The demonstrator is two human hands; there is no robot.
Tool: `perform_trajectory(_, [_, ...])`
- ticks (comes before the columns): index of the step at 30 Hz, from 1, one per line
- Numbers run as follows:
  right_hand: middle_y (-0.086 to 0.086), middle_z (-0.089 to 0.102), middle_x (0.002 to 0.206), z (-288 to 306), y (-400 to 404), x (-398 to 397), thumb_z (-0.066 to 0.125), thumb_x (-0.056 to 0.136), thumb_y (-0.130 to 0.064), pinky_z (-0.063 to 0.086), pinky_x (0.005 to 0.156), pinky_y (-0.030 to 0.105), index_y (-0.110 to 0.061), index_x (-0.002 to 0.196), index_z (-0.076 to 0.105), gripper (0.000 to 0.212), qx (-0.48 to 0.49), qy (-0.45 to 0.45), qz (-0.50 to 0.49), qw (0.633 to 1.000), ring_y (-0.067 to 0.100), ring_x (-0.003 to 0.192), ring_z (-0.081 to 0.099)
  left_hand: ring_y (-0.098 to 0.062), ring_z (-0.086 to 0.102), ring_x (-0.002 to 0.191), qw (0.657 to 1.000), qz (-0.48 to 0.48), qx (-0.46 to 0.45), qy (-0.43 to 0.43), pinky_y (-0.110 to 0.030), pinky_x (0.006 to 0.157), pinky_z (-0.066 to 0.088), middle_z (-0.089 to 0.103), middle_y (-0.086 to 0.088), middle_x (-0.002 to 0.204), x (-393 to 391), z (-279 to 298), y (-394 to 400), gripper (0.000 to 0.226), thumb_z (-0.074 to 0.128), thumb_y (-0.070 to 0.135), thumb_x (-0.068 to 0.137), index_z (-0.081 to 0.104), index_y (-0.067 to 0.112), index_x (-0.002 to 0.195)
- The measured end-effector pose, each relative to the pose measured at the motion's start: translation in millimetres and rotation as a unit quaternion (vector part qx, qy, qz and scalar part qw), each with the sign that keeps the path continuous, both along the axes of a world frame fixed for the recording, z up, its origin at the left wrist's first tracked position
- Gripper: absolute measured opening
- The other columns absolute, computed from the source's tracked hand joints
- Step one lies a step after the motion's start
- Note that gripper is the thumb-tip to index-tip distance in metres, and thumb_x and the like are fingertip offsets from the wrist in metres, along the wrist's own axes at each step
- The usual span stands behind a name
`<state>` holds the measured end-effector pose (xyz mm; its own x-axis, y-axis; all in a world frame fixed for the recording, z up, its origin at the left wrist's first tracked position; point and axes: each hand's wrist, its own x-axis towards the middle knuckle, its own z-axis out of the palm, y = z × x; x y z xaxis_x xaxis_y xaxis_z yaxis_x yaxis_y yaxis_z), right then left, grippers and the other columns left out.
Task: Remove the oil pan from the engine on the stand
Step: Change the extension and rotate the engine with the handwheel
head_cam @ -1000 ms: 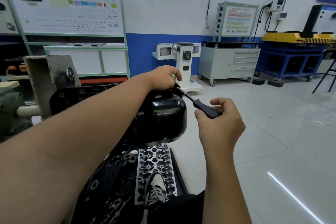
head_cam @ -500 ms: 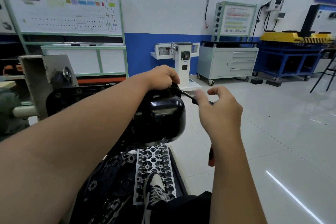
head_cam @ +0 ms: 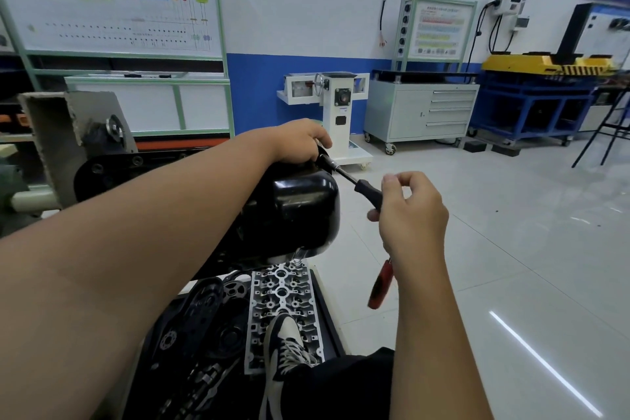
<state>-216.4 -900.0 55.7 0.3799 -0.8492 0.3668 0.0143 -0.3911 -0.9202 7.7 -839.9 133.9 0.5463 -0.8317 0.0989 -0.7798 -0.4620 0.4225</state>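
The oil pan, a glossy black, round-cornered metal shell, sits on top of the engine held on the stand, just below the left hand. That hand rests on the pan's upper far edge, its fingers curled over the head of a driver with a thin steel shaft and a black ribbed handle. Half a second ago the right hand covered the handle with its fingers close together; now it has dropped back and the handle shows, the thumb and forefinger curled loosely near its end, whether gripping it one cannot tell. A red-handled tool hangs below that wrist. Beneath the pan lies a bright cast-aluminium cylinder head, a sneaker resting on it.
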Motion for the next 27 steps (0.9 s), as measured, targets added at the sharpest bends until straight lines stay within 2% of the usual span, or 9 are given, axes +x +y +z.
perform_trajectory(3, [-0.008,0.065,0.067,3.4,3.7,-1.5,0.079,0.087,-0.025,0.042,0.050,0.011,-0.030,0.088,0.054,0.025,-0.031,-0.031,-0.025,0.999,0.001,0.065,0.064,-0.020,0.059,0.116,1.000,0.004,-0.011,-0.006,-0.033,0.104,0.047,0.064,-0.002,0.127,-1.3,1.1,1.3,0.051,0.051,-0.009,0.087,0.068,0.017,0.129])
perform_trajectory(7, [-0.019,0.061,0.077,6.0,6.4,-0.9,0.090,0.072,-0.008,0.042,0.061,0.002,-0.028,0.086,0.057,0.041,-0.107,-0.028,-0.033,0.993,-0.012,0.082,0.059,-0.018,0.060,0.116,1.000,-0.010,-0.011,-0.026,-0.031,0.104,0.047,0.066,-0.002,0.128,-4.3,2.5,3.9,0.048,0.054,-0.007,0.088,0.070,0.017,0.126])
perform_trajectory(11, [-0.010,0.067,0.074,5.2,8.4,0.2,0.069,0.094,-0.044,0.045,0.060,0.016,-0.031,0.092,0.056,0.018,-0.059,-0.009,-0.014,0.998,0.004,0.074,0.064,-0.015,0.063,0.108,0.997,-0.024,-0.024,-0.067,-0.034,0.101,0.051,0.070,0.004,0.115,-5.8,2.4,6.1,0.038,0.061,0.002,0.090,0.075,0.031,0.110])
perform_trajectory(13, [-0.004,0.069,0.072,2.4,6.3,1.2,0.060,0.099,-0.040,0.049,0.060,0.024,-0.032,0.088,0.054,0.016,-0.040,-0.011,-0.002,0.999,0.009,0.071,0.067,-0.012,0.063,0.103,0.994,-0.036,-0.029,-0.102,-0.036,0.100,0.053,0.068,0.009,0.106,-6.3,2.1,7.0,0.034,0.061,0.002,0.092,0.077,0.030,0.102])
perform_trajectory(15, [-0.005,0.066,0.066,3.2,6.9,0.1,0.071,0.094,-0.030,0.043,0.052,0.012,-0.032,0.086,0.053,0.020,-0.051,-0.027,-0.012,0.998,0.002,0.067,0.064,-0.011,0.063,0.100,0.989,-0.044,-0.024,-0.137,-0.039,0.100,0.054,0.068,0.011,0.102,-6.5,2.8,7.1,0.033,0.061,0.002,0.093,0.079,0.027,0.102])
perform_trajectory(17, [-0.011,0.063,0.066,2.8,7.1,-1.5,0.083,0.082,-0.016,0.042,0.056,0.005,-0.030,0.085,0.055,0.032,-0.083,-0.023,-0.021,0.996,-0.007,0.072,0.061,-0.012,0.064,0.101,0.986,-0.044,-0.013,-0.163,-0.042,0.097,0.055,0.070,0.011,0.104,-6.3,4.1,7.4,0.033,0.063,0.004,0.094,0.080,0.030,0.104])
perform_trajectory(20, [-0.016,0.063,0.073,-0.2,4.4,-2.5,0.085,0.073,-0.003,0.045,0.059,0.007,-0.028,0.081,0.058,0.038,-0.099,-0.003,-0.030,0.995,-0.007,0.078,0.060,-0.014,0.064,0.099,0.982,-0.047,-0.002,-0.184,-0.043,0.093,0.057,0.069,0.014,0.101,-5.9,5.1,6.6,0.030,0.067,0.009,0.094,0.080,0.033,0.104])
perform_trajectory(25, [-0.007,0.067,0.076,-3.3,2.2,-2.4,0.073,0.092,-0.042,0.046,0.054,0.010,-0.031,0.090,0.061,0.016,-0.034,-0.010,-0.003,0.999,-0.006,0.073,0.064,-0.015,0.066,0.099,0.978,-0.065,0.018,-0.197,-0.039,0.089,0.058,0.071,0.010,0.105,-3.8,6.3,2.3,0.028,0.069,0.008,0.092,0.080,0.033,0.100])
perform_trajectory(27, [-0.004,0.068,0.070,-4.4,1.4,-0.8,0.067,0.096,-0.038,0.049,0.057,0.017,-0.031,0.084,0.060,0.016,-0.024,-0.024,-0.005,0.999,0.006,0.069,0.067,-0.015,0.065,0.099,0.978,-0.068,0.021,-0.196,-0.038,0.089,0.057,0.070,0.011,0.104,-2.1,6.5,1.4,0.027,0.070,0.008,0.092,0.081,0.032,0.100])
